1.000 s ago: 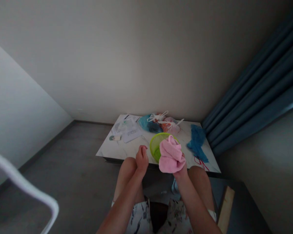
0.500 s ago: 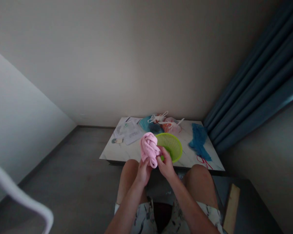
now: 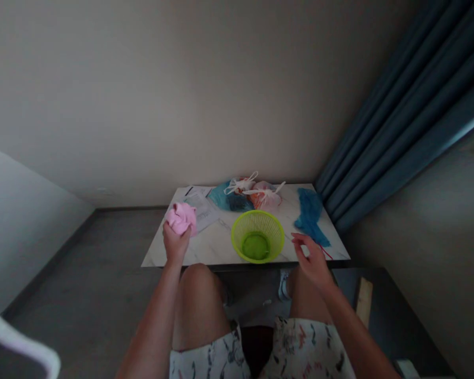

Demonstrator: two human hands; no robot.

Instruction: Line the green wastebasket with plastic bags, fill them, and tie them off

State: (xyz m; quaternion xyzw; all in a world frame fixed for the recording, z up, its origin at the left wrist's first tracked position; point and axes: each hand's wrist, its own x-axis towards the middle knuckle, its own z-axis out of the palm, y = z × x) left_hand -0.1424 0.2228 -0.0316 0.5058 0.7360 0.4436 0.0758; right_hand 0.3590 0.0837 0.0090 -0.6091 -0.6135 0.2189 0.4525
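My left hand (image 3: 175, 243) is wrapped round a bundled pink cloth (image 3: 181, 218), raised over the left end of the table. A green plastic basket (image 3: 258, 237) with slatted sides stands near the table's front edge, between my two hands; nothing shows inside it. To the basket's right, my right hand (image 3: 311, 258) is open, fingers stretched out and thumb apart. Just behind that hand lies a red cord (image 3: 327, 253), partly hidden by it. A crumpled blue plastic bag (image 3: 311, 216) is spread on the table beyond my right hand.
The low white marble-patterned table (image 3: 221, 247) stands against the wall. At its back are tied plastic bags (image 3: 264, 196) and a bluish bag (image 3: 221, 197). Papers (image 3: 201, 210) lie at the back left. A dark blue curtain (image 3: 395, 110) hangs right; a wooden strip (image 3: 364, 301) lies below it.
My right hand has let go of the pink cloth and moved right, past the basket. My left hand has carried the cloth left, uncovering the basket. The view has shifted slightly.
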